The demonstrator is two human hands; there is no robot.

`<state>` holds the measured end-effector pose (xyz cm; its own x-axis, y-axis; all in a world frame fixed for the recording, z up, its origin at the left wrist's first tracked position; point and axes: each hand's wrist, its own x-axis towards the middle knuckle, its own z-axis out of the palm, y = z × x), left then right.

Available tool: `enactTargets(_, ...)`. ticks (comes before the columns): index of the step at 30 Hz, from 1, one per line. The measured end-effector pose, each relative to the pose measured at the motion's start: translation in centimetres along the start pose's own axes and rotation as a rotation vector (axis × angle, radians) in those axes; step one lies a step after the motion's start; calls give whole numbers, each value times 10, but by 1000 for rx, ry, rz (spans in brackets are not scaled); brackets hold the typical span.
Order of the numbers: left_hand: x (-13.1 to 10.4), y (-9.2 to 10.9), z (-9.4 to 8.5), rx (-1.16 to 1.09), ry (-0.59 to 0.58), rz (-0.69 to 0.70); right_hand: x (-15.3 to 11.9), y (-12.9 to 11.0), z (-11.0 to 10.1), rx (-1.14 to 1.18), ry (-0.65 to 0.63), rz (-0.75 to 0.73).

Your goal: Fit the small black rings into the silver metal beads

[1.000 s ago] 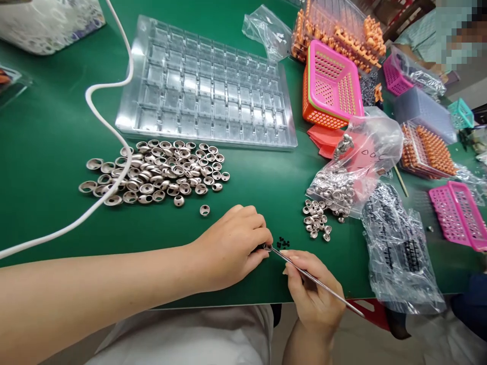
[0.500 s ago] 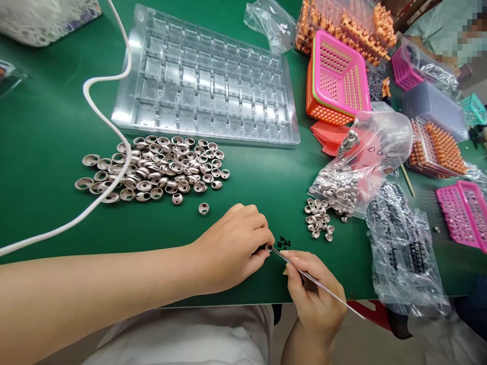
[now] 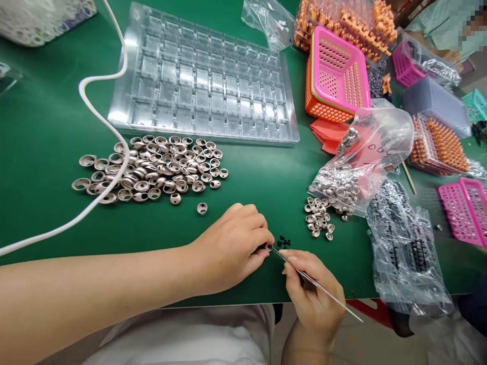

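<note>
My left hand (image 3: 239,246) is closed in a pinch around a small silver metal cup (image 3: 269,247); only its rim and dark inside show at the fingertips. In my right hand (image 3: 314,294) is a long thin metal rod (image 3: 331,291), held like a pen and slanting down to the right. The rod's tip meets the opening of the cup, and exactly what it touches there is too small to tell. Just beyond the fingertips lie several tiny black pieces (image 3: 283,242) on the green table. A loose pile of silver metal cups (image 3: 163,165) lies beyond my left hand.
A clear compartment tray (image 3: 203,131) lies behind the pile, and a white cable (image 3: 102,119) crosses it. To the right are a plastic bag (image 3: 331,187) spilling smaller metal cups (image 3: 317,220), crinkled bags with black parts (image 3: 399,248), and stacked baskets (image 3: 335,111).
The view has shifted very slightly. Both hands keep the same hold, with the rod's tip still at the cup.
</note>
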<state>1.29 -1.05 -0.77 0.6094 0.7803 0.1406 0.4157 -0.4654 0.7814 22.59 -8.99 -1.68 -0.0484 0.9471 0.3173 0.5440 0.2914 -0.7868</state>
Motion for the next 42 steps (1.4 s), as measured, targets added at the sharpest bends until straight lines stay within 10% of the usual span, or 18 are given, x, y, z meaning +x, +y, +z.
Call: enactTargets(42,1,-1,1,8,9,14,5,0,-1,-10,-42,-118)
